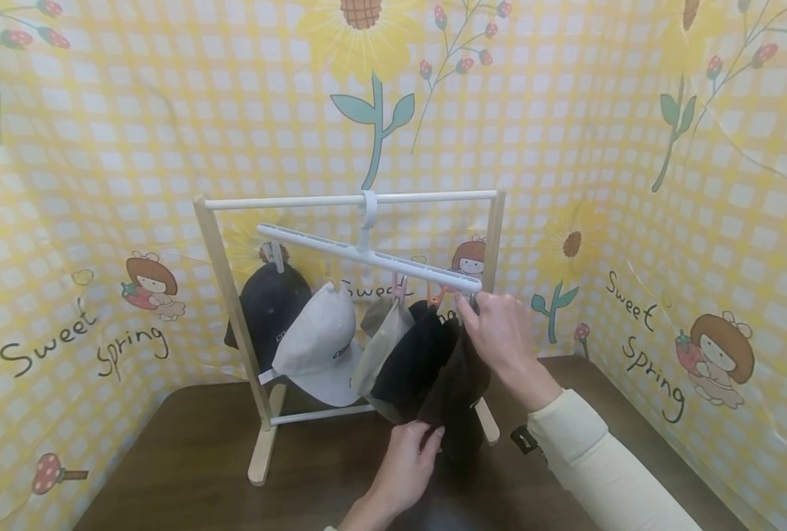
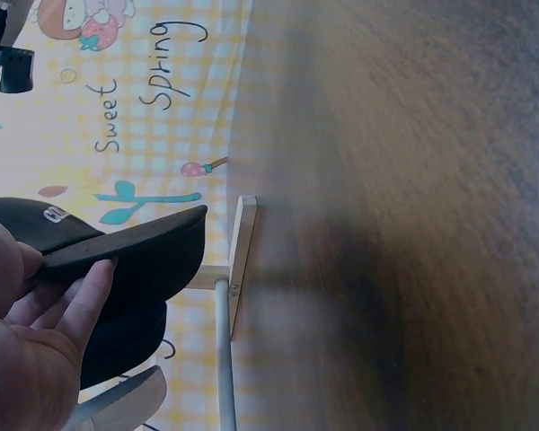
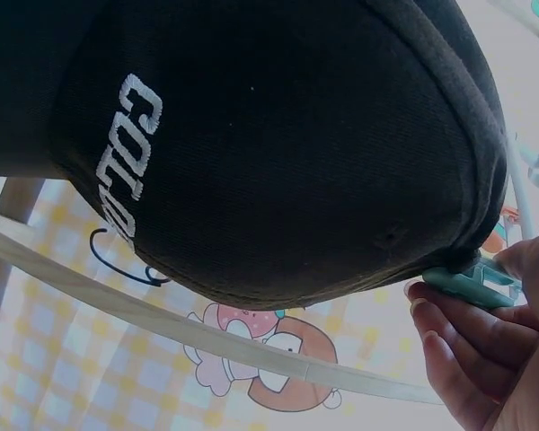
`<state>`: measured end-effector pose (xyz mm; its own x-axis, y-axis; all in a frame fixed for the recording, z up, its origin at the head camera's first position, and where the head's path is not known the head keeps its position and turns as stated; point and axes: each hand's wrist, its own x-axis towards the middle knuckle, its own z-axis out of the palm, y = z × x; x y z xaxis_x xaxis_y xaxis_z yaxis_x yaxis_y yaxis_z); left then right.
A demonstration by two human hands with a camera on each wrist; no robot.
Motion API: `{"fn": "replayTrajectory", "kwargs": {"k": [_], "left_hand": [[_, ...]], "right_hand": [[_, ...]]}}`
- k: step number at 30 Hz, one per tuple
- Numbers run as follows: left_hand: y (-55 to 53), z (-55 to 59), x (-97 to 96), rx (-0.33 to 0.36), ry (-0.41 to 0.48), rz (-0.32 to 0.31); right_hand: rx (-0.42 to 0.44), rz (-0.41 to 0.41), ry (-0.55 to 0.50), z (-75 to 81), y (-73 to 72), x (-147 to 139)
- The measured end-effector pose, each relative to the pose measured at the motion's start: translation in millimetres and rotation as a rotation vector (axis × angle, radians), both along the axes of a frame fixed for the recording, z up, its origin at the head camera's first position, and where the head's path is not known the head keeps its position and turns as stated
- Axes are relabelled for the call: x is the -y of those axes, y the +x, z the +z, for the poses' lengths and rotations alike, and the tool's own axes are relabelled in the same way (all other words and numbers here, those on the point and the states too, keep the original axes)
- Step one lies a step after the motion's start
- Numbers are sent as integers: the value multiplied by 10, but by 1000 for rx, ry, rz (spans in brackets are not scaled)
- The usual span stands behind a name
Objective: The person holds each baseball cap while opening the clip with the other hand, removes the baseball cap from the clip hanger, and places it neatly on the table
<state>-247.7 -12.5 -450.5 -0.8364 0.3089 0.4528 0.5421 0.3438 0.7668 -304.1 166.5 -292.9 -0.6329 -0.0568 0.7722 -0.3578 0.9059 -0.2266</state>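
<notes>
A dark cap (image 1: 459,376) with white lettering hangs at the right end of a white clip hanger (image 1: 366,254). My left hand (image 1: 396,468) pinches the brim of this cap from below, thumb and fingers on either side in the left wrist view. Up at the hanger's end, my right hand (image 1: 507,335) pinches a teal clothespin (image 3: 467,287) at the cap's edge. Beside it hang a black cap (image 1: 409,369), a beige cap (image 1: 381,346), a white cap (image 1: 320,339) and another black cap (image 1: 270,306).
The hanger hooks over the top rail (image 1: 280,202) of a wooden rack and tilts down to the right. The rack's feet (image 1: 263,453) stand on a dark brown table (image 1: 187,442). Yellow checked cloth (image 1: 134,147) with printed figures surrounds the table.
</notes>
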Motion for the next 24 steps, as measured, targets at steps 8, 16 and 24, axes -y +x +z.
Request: {"fn": "replayTrajectory", "kwargs": {"k": [8,16,24], "left_hand": [[-8,0,0,-8,5,-1],[-3,-24,7,9,1,-8],[-4,-42,18,20,-4,-7]], "right_hand": [[-16,-2,9,9,-5,-3],[-2,3,0,1,-1,-2],[-2,1,6,-6,-5,6]]}}
